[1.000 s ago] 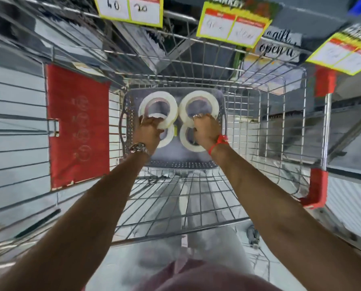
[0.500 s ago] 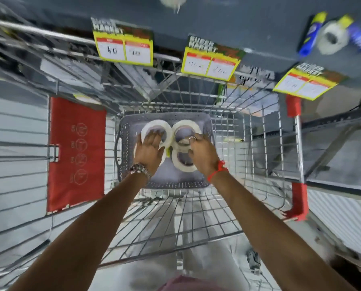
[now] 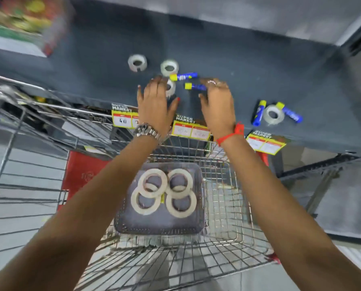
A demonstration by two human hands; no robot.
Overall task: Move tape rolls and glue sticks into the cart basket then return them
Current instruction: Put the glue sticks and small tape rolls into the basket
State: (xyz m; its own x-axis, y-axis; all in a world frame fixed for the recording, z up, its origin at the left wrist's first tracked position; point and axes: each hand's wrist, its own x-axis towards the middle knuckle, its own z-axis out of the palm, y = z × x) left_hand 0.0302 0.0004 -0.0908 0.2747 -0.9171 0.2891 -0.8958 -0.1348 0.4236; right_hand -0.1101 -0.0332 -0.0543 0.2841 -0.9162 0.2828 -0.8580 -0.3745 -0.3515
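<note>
Several large white tape rolls [image 3: 164,193] lie flat in the grey plastic basket [image 3: 158,226] inside the wire cart [image 3: 223,206]. Above it, on the dark shelf [image 3: 238,66], lie small clear tape rolls [image 3: 137,62] [image 3: 169,67] and blue glue sticks with yellow caps [image 3: 183,76] [image 3: 195,86]. My left hand [image 3: 155,101] hovers open over a small tape roll [image 3: 171,87], partly hiding it. My right hand [image 3: 216,100] is open beside it, its fingertips at a glue stick. Further right lie two more glue sticks [image 3: 259,112] [image 3: 290,114] and a clear roll [image 3: 273,117].
Yellow price tags [image 3: 189,130] hang along the shelf's front edge above the cart. A red panel [image 3: 81,175] hangs on the cart's left side. A blurred colourful package [image 3: 22,19] sits at the shelf's far left. Grey floor shows on the right.
Both hands have let go of the large tape rolls in the basket and risen to the shelf. The view has tilted up, so that the shelf items show.
</note>
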